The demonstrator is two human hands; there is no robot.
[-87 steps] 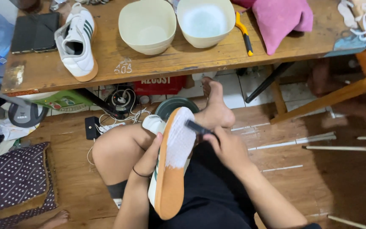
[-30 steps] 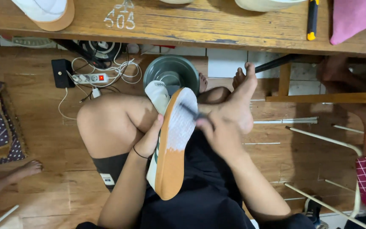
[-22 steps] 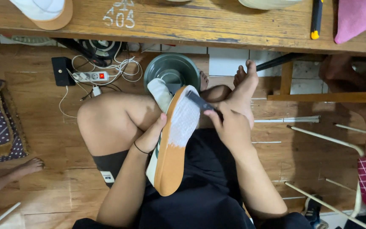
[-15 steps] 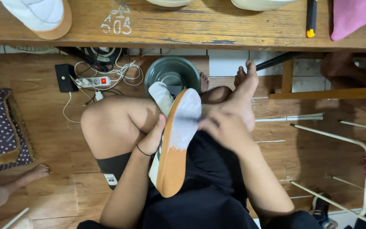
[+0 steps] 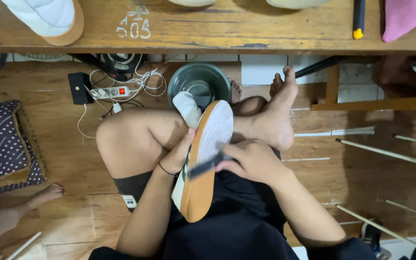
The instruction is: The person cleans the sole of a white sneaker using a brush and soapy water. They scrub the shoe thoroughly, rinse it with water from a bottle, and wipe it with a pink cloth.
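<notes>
left hand (image 5: 176,156) is clamped on the sneaker (image 5: 203,159) from its left side, thumb along the edge, holding it sole-up and tilted against the raised knee. a second shoe tip shows just behind it. right hand (image 5: 249,161) is closed on a dark brush (image 5: 207,165), bristles pressed on the middle of the sole. about 0.7 s back the brush sat up near the toe end; now it is at mid-sole, so the stroke has run down toward the heel. the toe half of the sole reads whitish, foam or residue, the heel half bare tan rubber. judged from that, the scrub looks roughly half way along the sole. camera also dropped a bit: less of the table top shows than 2.9 s ago.

around, left to right:
- dotted cushion (image 5: 1,144) on the floor, far left
- another person's bare foot (image 5: 44,195) near it, well apart from the work
- white shoe (image 5: 49,17) on the wooden table (image 5: 217,29), top left
- power strip (image 5: 109,91) and loose cables on the floor under the table, near the knee
- metal basin (image 5: 199,84) just behind the sneaker's toe
- person's own bare foot (image 5: 278,118) resting just beside the sole, right of it
- yellow-tipped tool (image 5: 358,17) and pink cloth (image 5: 408,17) on the table, top right
- thin white rods (image 5: 381,154) lying on the floor, right

obstructions: the bare foot crowds the brush side, and the basin sits close to the toe end. cables are near wet work.
</notes>
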